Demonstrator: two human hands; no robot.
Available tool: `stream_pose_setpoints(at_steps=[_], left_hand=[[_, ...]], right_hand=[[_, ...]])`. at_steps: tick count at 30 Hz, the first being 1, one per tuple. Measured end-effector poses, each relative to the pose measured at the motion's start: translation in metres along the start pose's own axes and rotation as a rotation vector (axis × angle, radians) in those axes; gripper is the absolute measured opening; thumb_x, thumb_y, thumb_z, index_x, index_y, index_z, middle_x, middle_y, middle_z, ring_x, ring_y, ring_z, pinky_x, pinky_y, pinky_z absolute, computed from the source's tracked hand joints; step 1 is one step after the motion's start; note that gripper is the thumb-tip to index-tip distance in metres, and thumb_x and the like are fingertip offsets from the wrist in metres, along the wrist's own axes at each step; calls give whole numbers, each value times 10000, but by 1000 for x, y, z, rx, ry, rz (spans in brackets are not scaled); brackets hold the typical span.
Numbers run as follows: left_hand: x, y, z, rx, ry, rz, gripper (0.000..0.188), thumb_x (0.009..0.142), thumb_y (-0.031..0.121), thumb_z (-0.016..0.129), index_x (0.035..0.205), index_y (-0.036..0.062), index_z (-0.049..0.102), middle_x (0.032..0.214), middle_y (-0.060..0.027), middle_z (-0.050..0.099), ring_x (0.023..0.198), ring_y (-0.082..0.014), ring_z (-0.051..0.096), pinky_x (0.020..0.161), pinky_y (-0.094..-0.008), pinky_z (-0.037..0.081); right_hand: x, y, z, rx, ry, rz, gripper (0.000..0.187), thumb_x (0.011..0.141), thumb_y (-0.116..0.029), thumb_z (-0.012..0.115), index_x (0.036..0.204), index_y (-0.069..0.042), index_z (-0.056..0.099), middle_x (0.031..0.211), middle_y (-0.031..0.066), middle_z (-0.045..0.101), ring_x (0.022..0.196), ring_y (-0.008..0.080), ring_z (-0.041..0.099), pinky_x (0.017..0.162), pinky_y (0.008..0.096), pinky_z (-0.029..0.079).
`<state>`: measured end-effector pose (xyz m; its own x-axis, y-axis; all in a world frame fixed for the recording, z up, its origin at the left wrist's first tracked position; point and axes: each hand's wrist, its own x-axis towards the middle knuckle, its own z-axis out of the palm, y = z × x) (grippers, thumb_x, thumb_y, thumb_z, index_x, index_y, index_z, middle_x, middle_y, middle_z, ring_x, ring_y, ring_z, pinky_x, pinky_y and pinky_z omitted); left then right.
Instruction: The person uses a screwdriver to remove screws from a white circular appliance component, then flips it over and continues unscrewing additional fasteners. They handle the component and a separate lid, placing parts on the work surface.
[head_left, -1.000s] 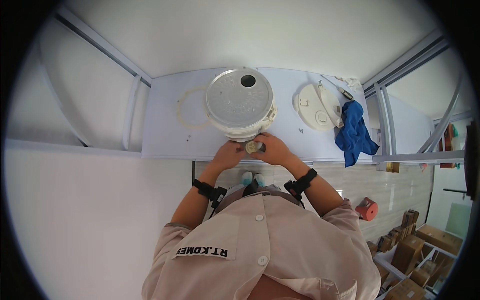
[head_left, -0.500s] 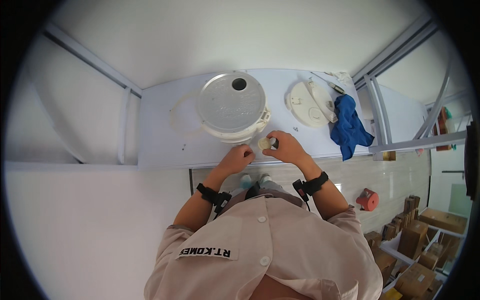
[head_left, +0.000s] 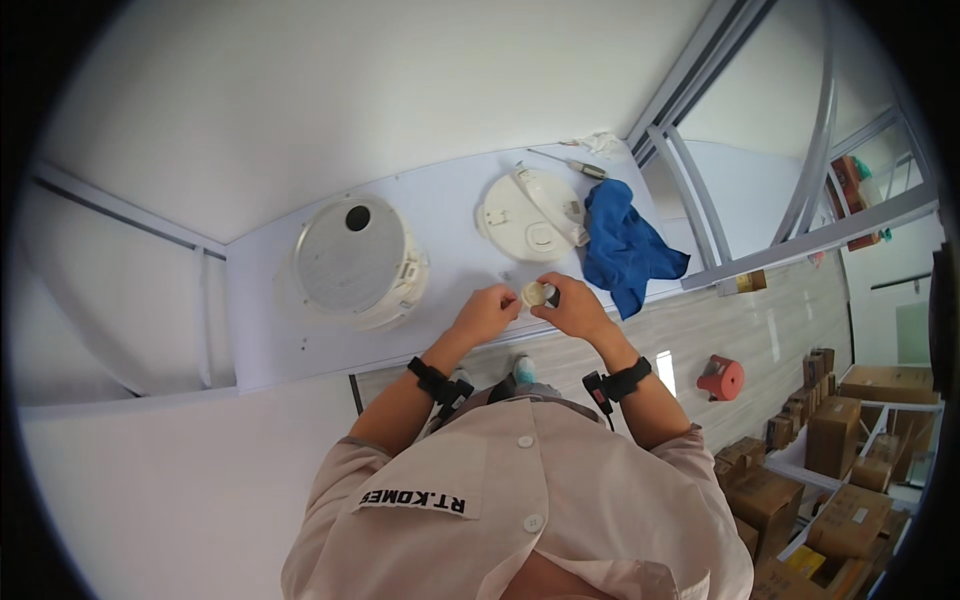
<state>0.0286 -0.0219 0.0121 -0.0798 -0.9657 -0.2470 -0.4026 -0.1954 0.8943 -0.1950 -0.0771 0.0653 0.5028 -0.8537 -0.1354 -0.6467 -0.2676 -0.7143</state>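
Observation:
My right hand [head_left: 572,308] holds a small round cream cup-like part [head_left: 533,294] with a dark patch at its side. Close against its left edge is my left hand [head_left: 487,312], fingers pinched together; whatever they may hold is too small to see. Both hands are over the front edge of the white table [head_left: 445,270]. To the left stands a round white appliance body [head_left: 385,308] with a silvery top plate and a dark round hole. Beyond my hands lies a round white lid [head_left: 503,228] with a curved handle. A few tiny parts [head_left: 506,276], perhaps screws, sit just past my left hand.
A blue cloth [head_left: 625,250] lies crumpled right of the lid, with a screwdriver [head_left: 580,164] and a white rag [head_left: 602,144] behind it. Metal frame posts [head_left: 697,190] border the table's right side. A red stool [head_left: 720,379] and stacked cardboard boxes [head_left: 832,435] are on the right.
The view has turned toward the right, so the appliance body and lid appear farther left. My left hand has come closer to the cream part, which stays in my right hand.

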Motion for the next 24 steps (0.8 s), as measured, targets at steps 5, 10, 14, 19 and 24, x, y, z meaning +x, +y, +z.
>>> stream_pose_setpoints(at_steps=[5, 10, 14, 19, 24], left_hand=[[34, 24, 40, 103, 92, 31, 263, 997, 220, 776, 1066, -32, 743, 914, -169, 810, 850, -273, 796, 787, -378, 607], [54, 27, 59, 206, 230, 72, 269, 970, 245, 789, 1085, 3, 771, 965, -205, 814, 914, -389, 794, 828, -466, 624], [55, 29, 63, 266, 254, 47, 269, 975, 239, 775, 1135, 22, 764, 959, -193, 814, 927, -387, 791, 830, -477, 624], [37, 42, 47, 294, 286, -17, 259, 970, 234, 768, 1177, 78, 760, 978, -142, 823, 914, -375, 788, 811, -467, 620], [0, 86, 21, 284, 430, 300, 207, 964, 157, 776, 1159, 92, 750, 956, -108, 802, 742, -303, 738, 667, -408, 575]], right_hand=[[-4, 46, -20, -9, 130, -15, 549, 800, -248, 929, 1278, -68, 728, 1081, 199, 777, 959, 387, 751, 846, 458, 595], [2, 66, -24, -52, 162, 7, 556, 809, -248, 923, 1313, -113, 729, 1190, 207, 760, 1051, 417, 736, 903, 487, 592], [9, 70, -22, -77, 131, 13, 566, 823, -268, 917, 1338, -129, 728, 1214, 220, 756, 1086, 437, 730, 925, 500, 592], [21, 67, -20, -69, -20, 43, 582, 859, -288, 887, 1382, -122, 694, 1189, 250, 770, 1089, 450, 742, 924, 506, 598], [27, 66, -29, 9, -69, -8, 628, 901, -312, 848, 1414, -25, 626, 1202, 289, 764, 1146, 481, 725, 955, 525, 592]])
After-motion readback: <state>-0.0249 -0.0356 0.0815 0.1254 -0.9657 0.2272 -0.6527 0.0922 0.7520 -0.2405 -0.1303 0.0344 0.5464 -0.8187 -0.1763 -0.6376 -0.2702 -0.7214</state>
